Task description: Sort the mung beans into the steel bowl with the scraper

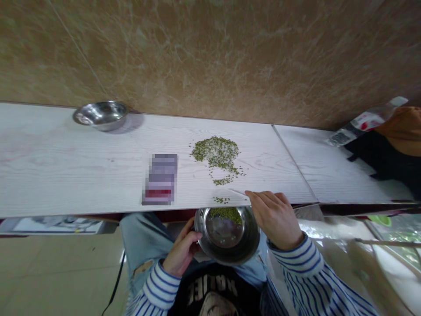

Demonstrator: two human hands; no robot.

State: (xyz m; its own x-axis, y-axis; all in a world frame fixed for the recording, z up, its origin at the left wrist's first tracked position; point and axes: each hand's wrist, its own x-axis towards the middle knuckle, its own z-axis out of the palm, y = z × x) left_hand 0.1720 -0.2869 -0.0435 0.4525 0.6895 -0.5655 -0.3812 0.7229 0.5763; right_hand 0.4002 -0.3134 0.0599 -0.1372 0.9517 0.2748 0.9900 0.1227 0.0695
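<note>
My left hand point(182, 251) is closed on the left rim of a metal bowl point(251, 237), just below the table's front edge. Small green beans that look like mung beans point(226, 214) lie inside it, along the side by the table. Above the bowl's right side, my right hand point(274, 217) is closed on a thin whitish flat piece point(237, 192) whose exact kind I cannot make out. Its tip points left, low over the tabletop. A loose pile of green beans point(215, 151) is spread on the table, with a few stray beans point(221, 200) close to the edge.
A second metal bowl point(101, 115) stands at the back left by the wall. A blurred-out phone-like rectangle point(160, 180) lies left of the beans. To the right are a plastic bottle point(365, 123) on its side and a dark and brown cloth item point(391, 145). A seam crosses the white table point(82, 175).
</note>
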